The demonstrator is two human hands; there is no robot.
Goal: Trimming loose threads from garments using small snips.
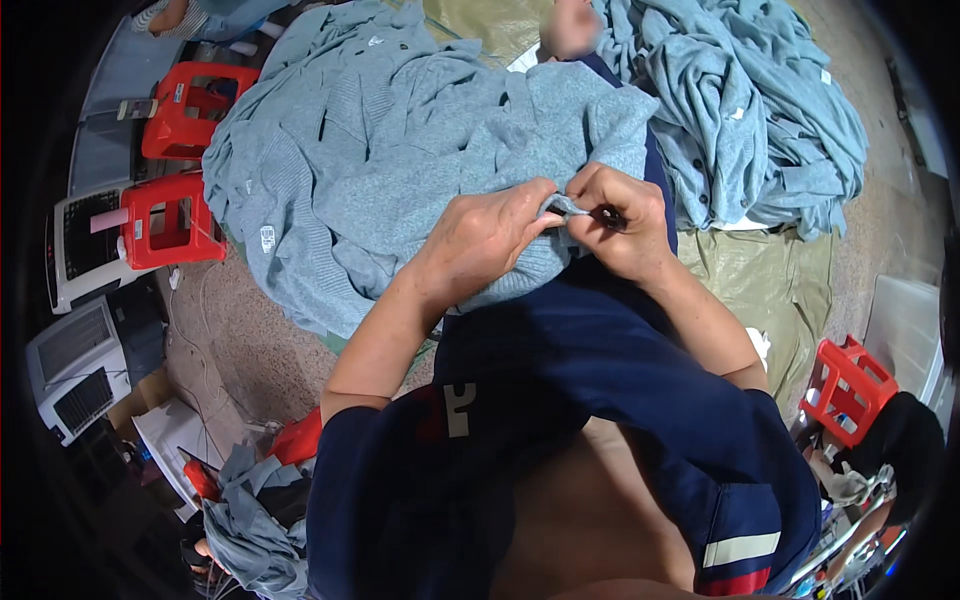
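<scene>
My left hand is closed, pinching a folded edge of a light blue-grey knit garment between thumb and fingers. Close beside it, my right hand grips the same edge with its fingertips. A small dark, shiny object shows in the curl of my right hand; its kind is too hidden to tell. The garment drapes over my lap and merges into a wide heap of knitwear in front of me and to the left. Small white labels show on that heap.
A second heap of blue-grey knitwear lies at the far right on an olive sheet. Red plastic stools stand at the left, and another red stool at the right. White box-shaped appliances line the left side. Other people are partly visible.
</scene>
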